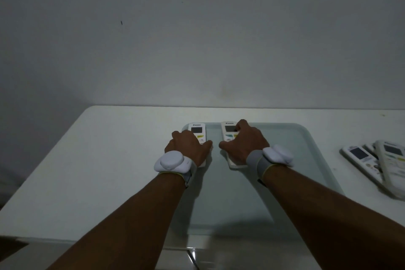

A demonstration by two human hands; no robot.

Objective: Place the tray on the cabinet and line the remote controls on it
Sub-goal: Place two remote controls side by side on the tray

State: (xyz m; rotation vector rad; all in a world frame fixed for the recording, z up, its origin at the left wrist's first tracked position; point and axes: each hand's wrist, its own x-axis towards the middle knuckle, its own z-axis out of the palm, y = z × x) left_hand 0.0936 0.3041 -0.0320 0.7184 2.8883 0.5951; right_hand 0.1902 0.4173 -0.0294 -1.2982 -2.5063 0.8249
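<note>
A plain grey wall [197, 28] with a small dark mark [121, 23] rises behind.

Left hand [188, 146] palm-down, fingers curled; right hand [243, 140] likewise.

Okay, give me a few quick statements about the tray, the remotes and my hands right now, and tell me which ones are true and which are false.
1. The tray lies on the cabinet top. True.
2. Each hand rests on a remote on the tray. True: left hand on left remote, right hand on right remote.
3. All remotes are on the tray. False: several remotes lie right of it.
4. The two remotes lie face down. False: their screens face up.
</note>
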